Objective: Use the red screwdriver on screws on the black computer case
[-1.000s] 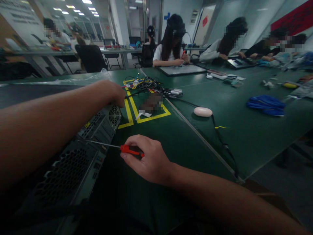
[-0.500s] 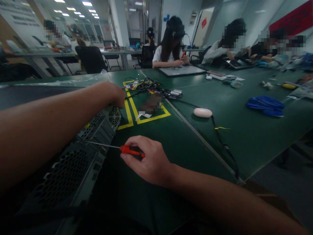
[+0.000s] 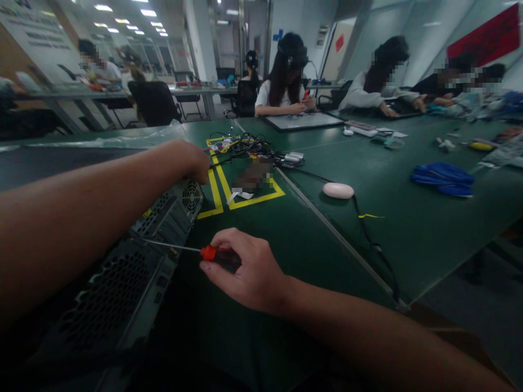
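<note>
My right hand (image 3: pixel 247 267) is closed around the red and dark handle of a screwdriver (image 3: pixel 209 252). The screwdriver's thin shaft points left to the rear panel of a computer case (image 3: pixel 163 234); my left forearm passes close above its far end, so I cannot make out what the tip touches. The case lies at the left with its vent grilles and ports facing me. My left hand (image 3: pixel 196 159) rests at the far corner of the case, by the round fan grille. Its fingers point down and are mostly hidden behind the wrist.
A tangle of cables (image 3: pixel 253 142) and a blurred brown item (image 3: pixel 252 177) lie by yellow tape on the green table (image 3: pixel 327 245). Right of them are a pale oval object (image 3: pixel 338 190) on a black cord and a blue bundle (image 3: pixel 442 178). Several people work across the table.
The screwdriver handle has turned in my right hand: its red strip faced me before, now a dark side shows. My left hand stays at the case corner. The view has tilted slightly.
</note>
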Available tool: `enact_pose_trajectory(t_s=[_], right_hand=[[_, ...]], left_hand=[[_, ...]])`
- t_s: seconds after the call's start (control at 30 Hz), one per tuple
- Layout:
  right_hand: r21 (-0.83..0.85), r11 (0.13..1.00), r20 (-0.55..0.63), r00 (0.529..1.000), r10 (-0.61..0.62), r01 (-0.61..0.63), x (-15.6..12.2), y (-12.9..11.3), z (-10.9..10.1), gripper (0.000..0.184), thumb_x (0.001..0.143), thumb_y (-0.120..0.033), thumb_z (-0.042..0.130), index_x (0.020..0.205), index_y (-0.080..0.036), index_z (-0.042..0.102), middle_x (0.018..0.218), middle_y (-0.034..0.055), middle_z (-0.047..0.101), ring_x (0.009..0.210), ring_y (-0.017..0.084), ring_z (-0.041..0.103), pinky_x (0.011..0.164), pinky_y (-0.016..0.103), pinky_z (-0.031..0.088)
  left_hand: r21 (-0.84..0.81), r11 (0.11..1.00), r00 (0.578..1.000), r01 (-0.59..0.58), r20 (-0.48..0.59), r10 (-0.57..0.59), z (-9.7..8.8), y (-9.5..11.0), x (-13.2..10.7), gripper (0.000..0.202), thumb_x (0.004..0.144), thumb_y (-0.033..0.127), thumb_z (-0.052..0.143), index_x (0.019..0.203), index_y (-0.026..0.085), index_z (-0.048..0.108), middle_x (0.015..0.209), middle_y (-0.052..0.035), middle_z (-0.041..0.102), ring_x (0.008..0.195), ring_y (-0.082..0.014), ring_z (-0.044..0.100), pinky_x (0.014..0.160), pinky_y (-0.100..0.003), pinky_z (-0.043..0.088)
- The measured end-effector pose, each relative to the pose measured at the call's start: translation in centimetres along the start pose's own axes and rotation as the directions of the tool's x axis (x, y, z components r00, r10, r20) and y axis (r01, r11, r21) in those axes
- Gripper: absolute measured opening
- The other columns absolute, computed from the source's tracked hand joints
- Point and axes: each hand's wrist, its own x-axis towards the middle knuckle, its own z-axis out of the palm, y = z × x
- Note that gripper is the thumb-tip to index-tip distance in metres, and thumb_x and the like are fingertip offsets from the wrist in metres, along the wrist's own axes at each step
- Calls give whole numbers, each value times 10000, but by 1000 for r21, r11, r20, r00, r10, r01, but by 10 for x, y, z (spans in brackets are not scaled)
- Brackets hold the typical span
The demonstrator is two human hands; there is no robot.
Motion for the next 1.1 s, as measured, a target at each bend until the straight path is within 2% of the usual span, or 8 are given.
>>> enact_pose_trajectory(t_s=[0.13,0.3,0.5,0.63,0.7,0.8,0.93,1.1], right_hand=[[-19,1000,12,1000,-16,16,0,0,-1,141,1224,-389,812,1266,-259,776,1157,53,915,954,217,863,925,339,703],[-23,1000,9,1000,3,-2,1,-1,-2,159,1224,-407,824,1251,-261,769,1153,52,918,920,209,851,900,336,698],[-20,1000,21,1000,2,-1,0,0,-2,153,1226,-395,824,1281,-259,781,1172,61,918,953,229,862,923,361,708],[-20,999,36,999,39,-38,1,-1,-2,183,1221,-426,843,1277,-261,788,1165,58,924,936,222,852,912,354,704],[-18,999,33,999,35,-35,1,-1,-2,188,1228,-435,836,1276,-260,787,1173,61,927,933,219,854,910,351,702],[-14,1000,18,1000,9,-9,1,-1,-2,168,1228,-403,834,1289,-254,785,1190,64,931,936,217,858,912,346,700],[-31,1000,15,1000,2,-2,1,0,-3,155,1203,-347,870,1303,-251,801,1185,61,928,954,219,864,923,335,699],[-53,998,27,1000,16,-14,2,-1,-3,202,1249,-428,861,1285,-229,859,1165,80,930,1018,239,880,993,352,705]], left_hand=[[4,1000,1000,-8,-3,8,0,0,1,755,910,668,919,1510,216,990,1218,-197,990,1360,-485,875,1246,-563,658],[-29,999,999,37,33,-36,-7,5,-5,772,876,602,915,1569,269,977,1380,-189,982,1471,-529,840,1288,-590,644],[48,998,999,28,42,-30,-9,8,-9,781,906,604,857,1589,240,964,1327,-186,990,1386,-489,873,1237,-572,676],[8,999,998,48,26,-48,-9,9,-8,798,869,616,889,1589,283,970,1366,-186,987,1420,-536,860,1259,-612,663],[-30,998,997,59,42,-57,-9,9,-8,786,851,603,914,1560,271,985,1351,-202,983,1421,-550,858,1273,-614,650],[-40,998,998,53,34,-52,-8,8,-8,795,861,601,927,1556,219,981,1301,-229,979,1398,-528,860,1268,-603,648],[33,999,1000,17,2,-17,-6,7,-8,758,926,635,881,1551,217,977,1269,-212,984,1373,-482,863,1228,-568,667],[17,999,997,52,52,-53,-8,9,-9,713,911,604,904,1521,248,994,1279,-190,985,1403,-496,864,1258,-567,646]])
